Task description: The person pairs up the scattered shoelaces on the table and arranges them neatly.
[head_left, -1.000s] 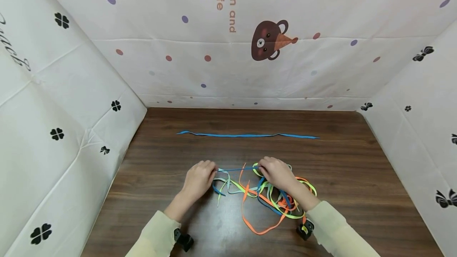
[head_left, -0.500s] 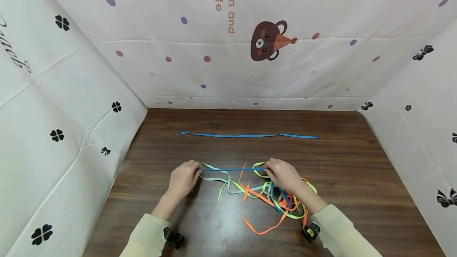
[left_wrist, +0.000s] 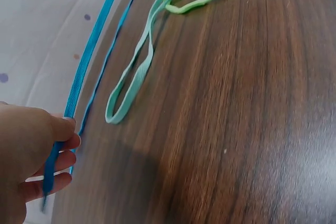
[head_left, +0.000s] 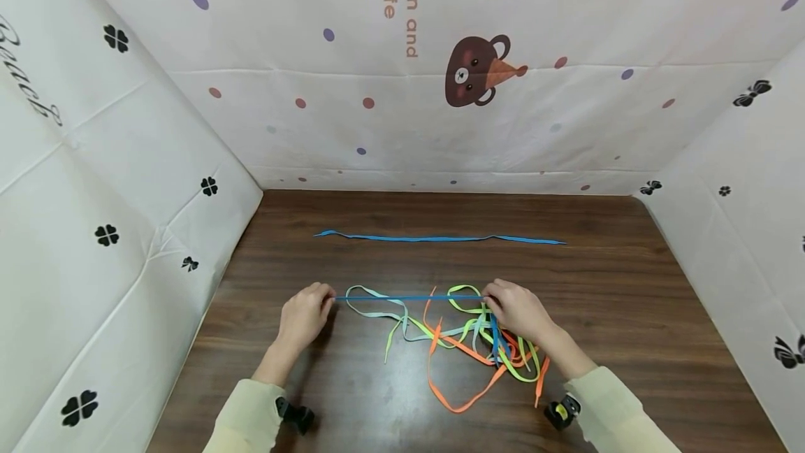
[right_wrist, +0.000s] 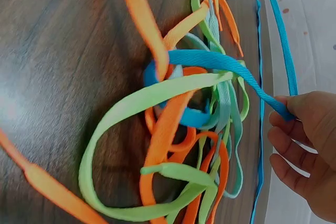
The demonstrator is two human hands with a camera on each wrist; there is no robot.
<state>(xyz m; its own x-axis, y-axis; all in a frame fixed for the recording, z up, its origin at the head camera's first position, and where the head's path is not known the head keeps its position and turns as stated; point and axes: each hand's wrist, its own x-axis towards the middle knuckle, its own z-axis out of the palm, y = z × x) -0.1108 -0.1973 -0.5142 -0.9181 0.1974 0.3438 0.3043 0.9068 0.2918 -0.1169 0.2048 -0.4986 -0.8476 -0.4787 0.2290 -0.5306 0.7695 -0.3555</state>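
Tangled heap of flat orange, green and aqua fabric laces [right_wrist: 172,121]: is looping over a dark-brown wooden table [head_left: 352,383].
Left hand [head_left: 306,313]: is pinching a flat blue fabric lace [head_left: 415,298] near its tip, left of the heap.
Right hand [head_left: 517,310]: is gripping that lace at the heap's far edge, the hands standing well apart.
Second blue lace [head_left: 428,239]: is lying beyond the heap.

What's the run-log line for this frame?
left hand: pinches blue lace | right hand: pinches same lace | blue lace: straight between hands | tangled laces: on table | other blue lace: laid beyond
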